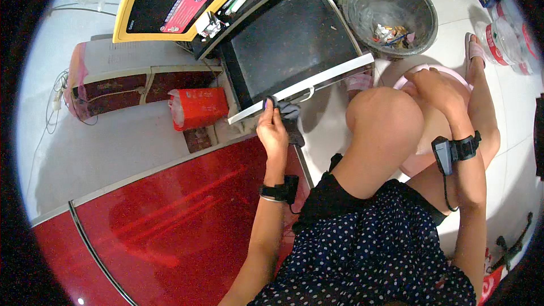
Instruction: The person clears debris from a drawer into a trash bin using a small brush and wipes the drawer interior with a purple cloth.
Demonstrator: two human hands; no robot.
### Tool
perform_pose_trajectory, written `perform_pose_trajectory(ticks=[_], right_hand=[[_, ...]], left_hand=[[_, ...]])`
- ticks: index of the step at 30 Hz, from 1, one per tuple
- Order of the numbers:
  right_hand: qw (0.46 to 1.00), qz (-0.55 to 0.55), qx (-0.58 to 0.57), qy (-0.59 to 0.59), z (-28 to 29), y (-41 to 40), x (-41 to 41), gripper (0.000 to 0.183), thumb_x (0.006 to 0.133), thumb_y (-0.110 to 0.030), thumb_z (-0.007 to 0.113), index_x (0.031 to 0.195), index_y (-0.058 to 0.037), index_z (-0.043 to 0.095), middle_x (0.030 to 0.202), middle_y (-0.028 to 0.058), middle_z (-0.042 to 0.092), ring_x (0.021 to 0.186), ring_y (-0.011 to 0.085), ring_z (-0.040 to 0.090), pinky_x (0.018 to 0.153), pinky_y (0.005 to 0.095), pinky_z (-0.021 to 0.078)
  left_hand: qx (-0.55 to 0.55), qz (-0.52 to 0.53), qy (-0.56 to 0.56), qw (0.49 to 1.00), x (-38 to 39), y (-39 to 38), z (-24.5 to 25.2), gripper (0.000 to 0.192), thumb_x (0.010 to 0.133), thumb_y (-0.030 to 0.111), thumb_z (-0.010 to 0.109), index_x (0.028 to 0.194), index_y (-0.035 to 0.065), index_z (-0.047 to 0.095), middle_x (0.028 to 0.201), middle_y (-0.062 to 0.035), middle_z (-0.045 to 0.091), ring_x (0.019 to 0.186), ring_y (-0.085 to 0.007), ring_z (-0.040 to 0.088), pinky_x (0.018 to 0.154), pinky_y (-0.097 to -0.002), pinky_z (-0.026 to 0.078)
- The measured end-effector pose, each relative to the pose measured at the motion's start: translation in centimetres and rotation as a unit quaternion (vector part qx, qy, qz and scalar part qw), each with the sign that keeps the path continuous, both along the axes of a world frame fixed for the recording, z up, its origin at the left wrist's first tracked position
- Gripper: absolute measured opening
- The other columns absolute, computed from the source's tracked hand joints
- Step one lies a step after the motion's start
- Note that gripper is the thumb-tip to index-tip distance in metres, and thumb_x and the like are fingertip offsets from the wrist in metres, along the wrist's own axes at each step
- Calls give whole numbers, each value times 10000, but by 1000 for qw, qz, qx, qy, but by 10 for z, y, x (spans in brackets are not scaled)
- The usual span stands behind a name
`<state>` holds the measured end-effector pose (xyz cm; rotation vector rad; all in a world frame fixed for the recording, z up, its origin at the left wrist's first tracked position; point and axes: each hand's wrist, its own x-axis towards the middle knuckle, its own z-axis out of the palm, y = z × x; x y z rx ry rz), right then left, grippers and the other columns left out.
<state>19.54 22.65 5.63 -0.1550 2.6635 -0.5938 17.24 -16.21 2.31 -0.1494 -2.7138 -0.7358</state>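
Observation:
My left hand (pixel 271 134) pinches a dark grey cloth (pixel 293 124) at the white front edge (pixel 306 87) of a pulled-out drawer. The cloth hangs beside my fingers, against the drawer's front near its handle (pixel 307 94). The drawer's dark bottom (pixel 293 42) bears small specks. Over a pink plastic basin (pixel 457 74) between my legs, my right hand (pixel 435 89) reaches down with bent fingers. My raised knee and the hand itself cover much of the basin, so what the fingertips touch is hidden.
A lined waste bin (pixel 389 12) with litter stands right of the drawer. Above the drawer is a yellow-framed black panel (pixel 170 4). A red glossy cabinet surface (pixel 170 221) lies at my left, a red bag (pixel 199 108) beyond it. Clear plastic tubs (pixel 503 40) stand far right.

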Motion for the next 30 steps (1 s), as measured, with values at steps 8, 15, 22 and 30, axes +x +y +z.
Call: perform_pose_trajectory(ticks=[8,15,22,30], right_hand=[[1000,-13,-3,-22,-28,7,-3,312,748,-166,529,1020,-31,598,830,203,617,818,348,591,704,433,462],[998,-41,-43,3,-15,9,4,332,783,-326,591,842,0,614,854,208,609,886,379,568,829,477,398],[997,-63,-34,3,9,12,7,309,784,-306,601,879,-12,598,822,203,615,863,368,576,800,450,419],[1000,-2,-11,3,1,7,3,291,786,-236,593,1000,-39,572,817,176,622,858,346,573,857,432,389]], left_hand=[[-76,147,11,986,-1,-77,8,268,861,31,481,1083,-107,539,951,-240,616,796,-258,622,740,-351,482],[181,305,-116,928,-29,-81,9,401,896,40,414,1274,-82,352,1046,-233,534,631,-220,561,474,-351,517],[315,328,-110,884,-43,-99,7,420,881,13,397,1293,-52,348,1004,-190,531,576,-192,530,418,-315,508],[163,225,-81,957,-20,-82,3,352,898,39,409,1233,-70,430,842,-125,568,477,-131,506,366,-266,452]])
